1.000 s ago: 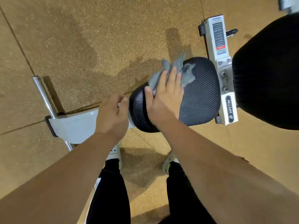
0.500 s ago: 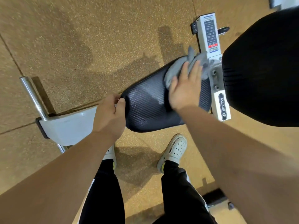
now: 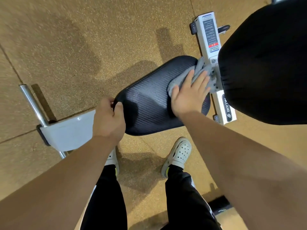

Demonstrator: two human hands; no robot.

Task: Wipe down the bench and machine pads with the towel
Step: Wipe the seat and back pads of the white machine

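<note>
warm overhead light, soft shadows, wide-angle distortion

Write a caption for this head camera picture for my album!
Right hand presses a gray towel on the black seat pad while the left hand grips its edge.

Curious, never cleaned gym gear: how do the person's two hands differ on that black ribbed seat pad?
The left hand curls fingers round one end of the black ribbed seat pad; the right hand lies flat, fingers straight. The left hand grips bare pad; the right hand presses a crumpled grey towel onto the opposite end, beside the white metal frame. Both touch the same pad.
</note>
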